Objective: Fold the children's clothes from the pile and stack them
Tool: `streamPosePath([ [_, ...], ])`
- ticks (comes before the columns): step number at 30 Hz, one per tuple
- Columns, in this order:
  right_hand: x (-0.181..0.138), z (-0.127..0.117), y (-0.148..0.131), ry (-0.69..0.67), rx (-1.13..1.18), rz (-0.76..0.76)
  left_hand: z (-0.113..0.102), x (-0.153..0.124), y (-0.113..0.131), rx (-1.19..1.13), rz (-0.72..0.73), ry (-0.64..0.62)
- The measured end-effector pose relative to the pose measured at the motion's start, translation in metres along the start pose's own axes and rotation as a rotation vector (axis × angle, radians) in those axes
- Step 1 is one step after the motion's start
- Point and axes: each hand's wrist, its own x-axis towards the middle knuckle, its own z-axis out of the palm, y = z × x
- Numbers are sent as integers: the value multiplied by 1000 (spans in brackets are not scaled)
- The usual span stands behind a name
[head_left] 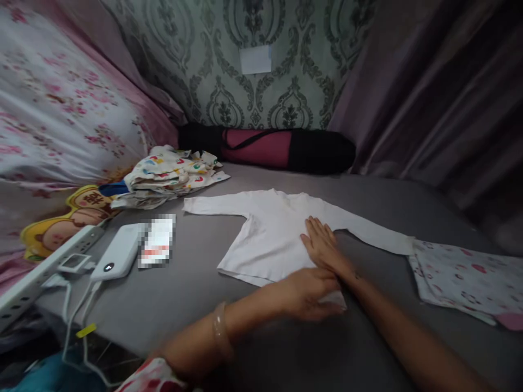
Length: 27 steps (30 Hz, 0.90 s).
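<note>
A white long-sleeved shirt (273, 234) lies spread on the grey surface, its sleeves stretched out to both sides. My right hand (321, 242) rests flat on the shirt's right side, fingers extended. Crossing in front of the right wrist, my left hand (310, 294) is over the lower right corner of the hem. Its fingers look apart, though slightly blurred, and part of the hem is hidden beneath it. A bangle (219, 329) circles the left wrist.
Folded patterned cloth (466, 277) lies at the right, touching the sleeve's cuff. Patterned clothes (171, 174) are piled at back left. A white power bank (120, 253), cables and a power strip (49, 267) are at left. A black-and-pink bag (261, 148) lies along the wall.
</note>
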Motion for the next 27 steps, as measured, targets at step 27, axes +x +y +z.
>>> streamPosePath([
  [27,42,17,-169,-80,284,-43,-121,-56,-166,402,-1157,699],
])
